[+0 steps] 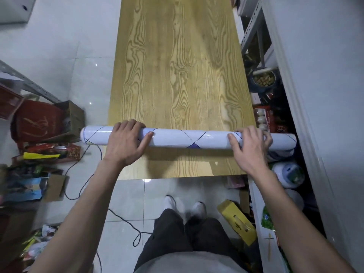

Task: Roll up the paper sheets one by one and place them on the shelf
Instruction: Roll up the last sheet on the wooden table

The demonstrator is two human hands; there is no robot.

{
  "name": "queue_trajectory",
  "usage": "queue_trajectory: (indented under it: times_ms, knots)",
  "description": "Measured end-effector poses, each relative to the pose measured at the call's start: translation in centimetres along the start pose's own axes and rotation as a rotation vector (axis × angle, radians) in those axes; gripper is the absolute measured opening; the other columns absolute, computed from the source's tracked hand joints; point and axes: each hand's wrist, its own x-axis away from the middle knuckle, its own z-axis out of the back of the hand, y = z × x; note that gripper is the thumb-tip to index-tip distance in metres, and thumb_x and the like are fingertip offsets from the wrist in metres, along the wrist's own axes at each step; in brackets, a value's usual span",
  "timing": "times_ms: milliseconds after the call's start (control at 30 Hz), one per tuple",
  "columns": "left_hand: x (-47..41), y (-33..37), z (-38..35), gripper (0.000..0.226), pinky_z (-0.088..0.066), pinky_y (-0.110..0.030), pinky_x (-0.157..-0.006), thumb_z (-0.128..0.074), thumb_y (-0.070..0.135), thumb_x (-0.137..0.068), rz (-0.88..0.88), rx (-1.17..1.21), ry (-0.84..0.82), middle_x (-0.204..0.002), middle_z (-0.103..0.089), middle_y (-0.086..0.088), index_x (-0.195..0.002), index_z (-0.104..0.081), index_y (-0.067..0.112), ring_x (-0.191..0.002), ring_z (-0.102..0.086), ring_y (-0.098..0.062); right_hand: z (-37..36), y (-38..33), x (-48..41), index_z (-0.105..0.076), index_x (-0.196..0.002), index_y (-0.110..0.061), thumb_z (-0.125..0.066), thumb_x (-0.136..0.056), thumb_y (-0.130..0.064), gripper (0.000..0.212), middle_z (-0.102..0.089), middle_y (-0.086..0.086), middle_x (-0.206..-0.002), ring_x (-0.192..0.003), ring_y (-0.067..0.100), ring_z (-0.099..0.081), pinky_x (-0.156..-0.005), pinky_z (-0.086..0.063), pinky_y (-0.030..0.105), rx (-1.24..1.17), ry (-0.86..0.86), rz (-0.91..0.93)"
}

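A white paper sheet with thin blue diagonal lines, rolled into a long tube point(189, 139), lies crosswise near the front of the wooden table point(177, 66). Both of its ends stick out past the table's side edges. My left hand point(128, 140) grips the tube near its left end, fingers curled over the top and thumb along the near side. My right hand point(250, 146) grips it near the right end in the same way. The metal shelf point(254, 30) stands to the right of the table.
Red bags and cardboard boxes point(45, 123) crowd the floor on the left, with a black cable point(122, 215) trailing across the tiles. Jars, packets and a yellow box point(236, 221) fill the shelf side on the right. My feet stand just before the table's front edge.
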Motion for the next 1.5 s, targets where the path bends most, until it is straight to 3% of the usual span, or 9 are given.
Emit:
queue_trajectory:
  times_ms: [367,567,833,1067,1200,1333,1500]
  knots:
    - [-1.5,1.0,11.6,0.043,-0.039,-0.042,-0.088,-0.044,0.051,-0.096,-0.195,0.107,0.255,-0.095,-0.065,-0.002,-0.099,-0.066,0.015,-0.09,-0.059,-0.03,11.4,-4.9,5.0,-0.06,-0.105,-0.027,-0.04,-0.097,-0.054,0.034,-0.056,-0.008,-0.107,-0.106,0.02,-0.049,-0.104,-0.022,0.043,-0.051,0.4,-0.112]
    - [-2.1,2.5,11.4,0.044,-0.038,-0.04,-0.088,-0.042,0.054,-0.097,-0.455,0.192,0.195,-0.098,-0.064,0.001,-0.103,-0.066,0.018,-0.093,-0.057,-0.028,12.8,-6.6,14.5,-0.06,-0.106,-0.026,-0.044,-0.095,-0.051,0.03,-0.058,-0.006,-0.109,-0.106,0.022,-0.05,-0.102,-0.024,0.042,0.048,0.468,-0.364]
    - [3.3,11.9,10.0,0.047,-0.041,-0.043,-0.089,-0.04,0.055,-0.097,-0.837,0.268,0.013,-0.099,-0.065,-0.002,-0.104,-0.067,0.016,-0.092,-0.058,-0.03,15.1,-8.2,33.1,-0.06,-0.106,-0.028,-0.04,-0.095,-0.054,0.035,-0.054,-0.007,-0.11,-0.108,0.018,-0.046,-0.102,-0.026,0.044,0.138,0.488,-0.784]
    - [15.2,24.1,10.5,0.045,-0.04,-0.044,-0.083,-0.041,0.056,-0.095,-1.15,0.315,0.015,-0.092,-0.062,-0.007,-0.099,-0.064,0.016,-0.089,-0.055,-0.033,17.6,-9.5,53.1,-0.064,-0.105,-0.021,-0.041,-0.096,-0.055,0.042,-0.06,-0.001,-0.109,-0.106,0.026,-0.052,-0.101,-0.028,0.045,0.292,0.645,-1.056]
    - [26.0,30.8,11.3,0.047,-0.041,-0.044,-0.089,-0.041,0.056,-0.095,-1.316,0.367,0.011,-0.098,-0.064,-0.006,-0.105,-0.066,0.017,-0.093,-0.057,-0.032,18.7,-11.0,66.8,-0.063,-0.107,-0.02,-0.035,-0.098,-0.057,0.047,-0.057,0.0,-0.108,-0.106,0.026,-0.05,-0.101,-0.026,0.043,0.355,0.674,-1.215]
    - [36.5,36.4,12.2,0.051,-0.039,-0.041,-0.092,-0.04,0.058,-0.096,-1.435,0.405,-0.046,-0.099,-0.065,-0.004,-0.107,-0.068,0.016,-0.095,-0.057,-0.029,20.1,-12.4,79.0,-0.062,-0.113,-0.025,-0.035,-0.099,-0.057,0.044,-0.054,-0.005,-0.109,-0.108,0.022,-0.047,-0.101,-0.021,0.037,0.396,0.734,-1.303]
    - [45.7,41.3,13.2,0.051,-0.039,-0.04,-0.093,-0.039,0.057,-0.097,-1.532,0.419,-0.096,-0.103,-0.066,-0.003,-0.109,-0.067,0.016,-0.098,-0.058,-0.026,22.1,-11.9,89.2,-0.061,-0.113,-0.026,-0.035,-0.099,-0.058,0.044,-0.053,-0.006,-0.108,-0.109,0.02,-0.045,-0.102,-0.021,0.039,0.407,0.71,-1.377]
